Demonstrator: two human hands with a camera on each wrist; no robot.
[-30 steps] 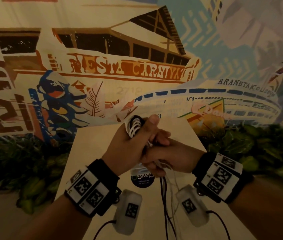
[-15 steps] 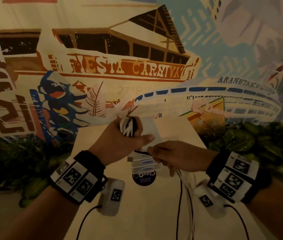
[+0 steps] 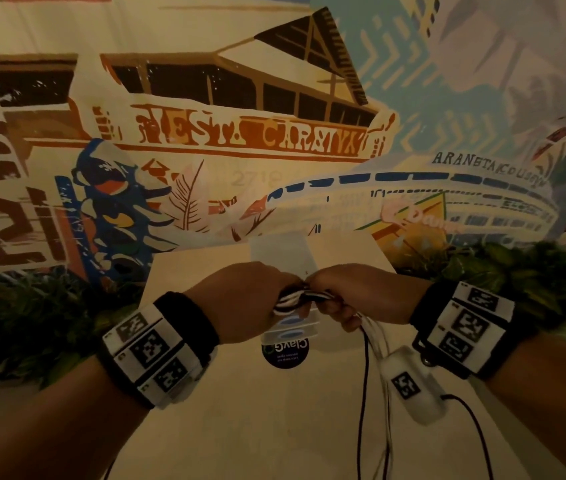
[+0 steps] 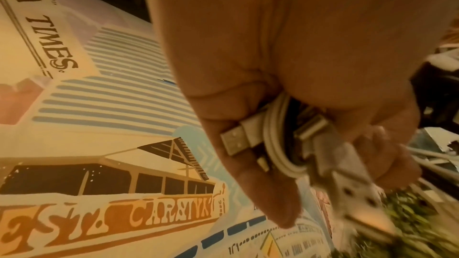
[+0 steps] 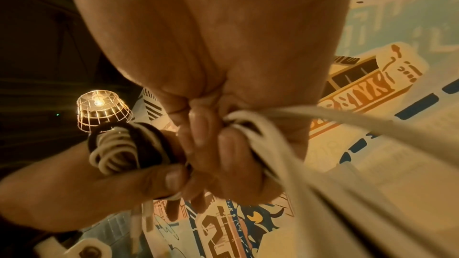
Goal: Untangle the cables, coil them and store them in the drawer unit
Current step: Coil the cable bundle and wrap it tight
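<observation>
Above a light wooden table my left hand grips a coil of white and black cables. My right hand meets it there, fingers curled round the loose white and black strands, which hang down toward the table's near edge. The left wrist view shows the white loops and a USB plug pressed in my palm. The right wrist view shows the coil under my left thumb and white strands running through my right fist. A small clear drawer unit stands behind and below both hands, partly hidden.
A round dark sticker lies on the table in front of the drawer unit. Green plants flank the table on both sides, and a painted mural wall rises behind. A wire-cage lamp glows off to one side.
The hands were slightly apart with the coil held upright in my left hand. Now they have dropped and come together, the coil lies sideways between them, and my right hand has closed on the strands beside it.
</observation>
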